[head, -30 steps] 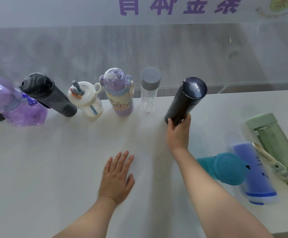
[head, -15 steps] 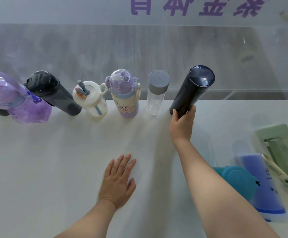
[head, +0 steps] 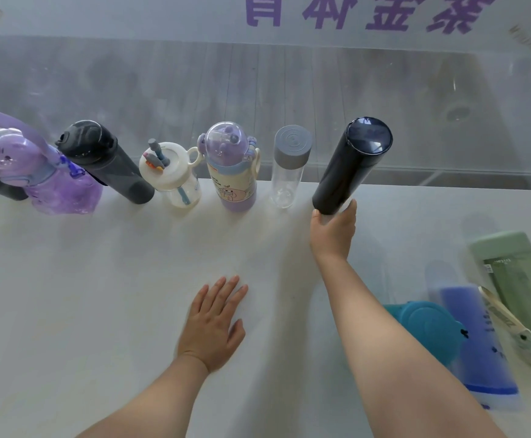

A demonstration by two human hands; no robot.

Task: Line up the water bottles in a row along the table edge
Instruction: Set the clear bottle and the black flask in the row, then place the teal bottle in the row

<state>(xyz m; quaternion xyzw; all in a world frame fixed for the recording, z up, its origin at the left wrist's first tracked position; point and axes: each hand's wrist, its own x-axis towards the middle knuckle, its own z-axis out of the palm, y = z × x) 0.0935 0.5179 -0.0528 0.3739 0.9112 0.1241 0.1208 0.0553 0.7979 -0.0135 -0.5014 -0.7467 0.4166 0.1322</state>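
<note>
Several bottles stand in a row along the far edge of the white table [head: 99, 295]: a purple bunny bottle [head: 46, 178], a dark grey bottle [head: 106, 162], a white straw cup [head: 172, 178], a lilac cartoon bottle [head: 232, 172] and a clear bottle with a grey cap [head: 287, 165]. My right hand [head: 333, 232] grips the base of a tall navy flask [head: 352, 165], upright at the row's right end. My left hand [head: 213, 320] lies flat on the table, fingers apart, holding nothing.
At the right, a teal bottle [head: 425, 330], a blue bottle [head: 472, 339] and a green bottle [head: 517, 279] wait near the table's right side, with a metal clip [head: 523, 336] over them. A glass panel with purple lettering rises behind the far edge.
My right hand has pushed the navy flask away from me to the far edge, in line with the clear bottle. My left hand has stayed flat on the table.
</note>
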